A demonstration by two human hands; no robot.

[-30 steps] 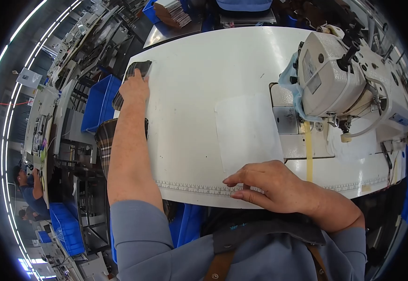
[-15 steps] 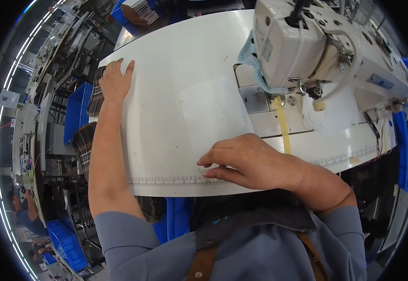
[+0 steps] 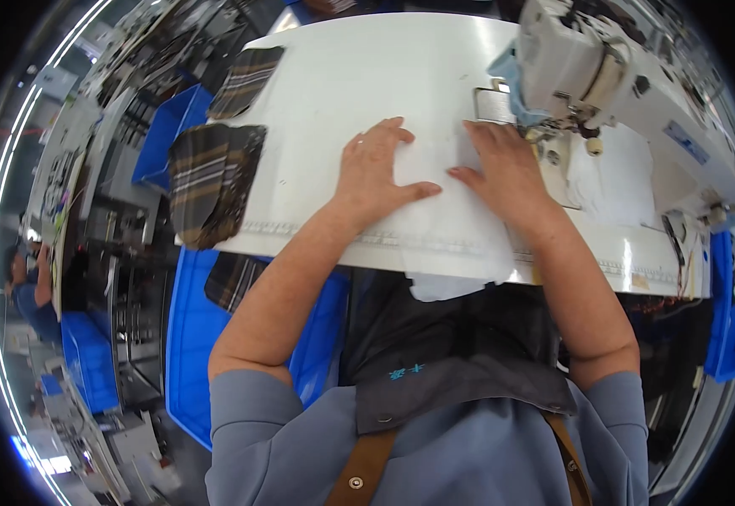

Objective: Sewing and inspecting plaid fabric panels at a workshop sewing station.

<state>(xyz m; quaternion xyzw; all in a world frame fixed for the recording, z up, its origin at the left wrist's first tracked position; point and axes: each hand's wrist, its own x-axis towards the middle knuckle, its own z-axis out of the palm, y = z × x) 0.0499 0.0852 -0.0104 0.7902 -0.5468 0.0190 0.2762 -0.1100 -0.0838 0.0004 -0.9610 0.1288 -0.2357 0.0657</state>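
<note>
Head view shows both of my hands now flat on the white fabric piece point(image 3: 447, 215), which lies on the white bench point(image 3: 333, 76) at centre frame, its near edge hanging over the bench front. My left hand point(image 3: 376, 169) rests palm down on the left part of the fabric, fingers spread and extended, gripping nothing. My right hand point(image 3: 506, 169) lies palm down on the right part, fingertips pointing toward the sewing machine point(image 3: 612, 72) in the upper right of the frame; it also only presses and closes on nothing.

Change from one second ago: my left hand was stretched out to the far left edge of the bench, beside a dark item there, while my right hand alone held the fabric near the front edge. Half a second ago the left hand was still out at that edge. It has since come back to the fabric. I judge this as a shift from reaching aside to two-handed flattening and lining-up of the piece near the machine head.

Plaid fabric pieces point(image 3: 211, 181) lie at the left of the bench, above a blue bin point(image 3: 190, 337).
</note>
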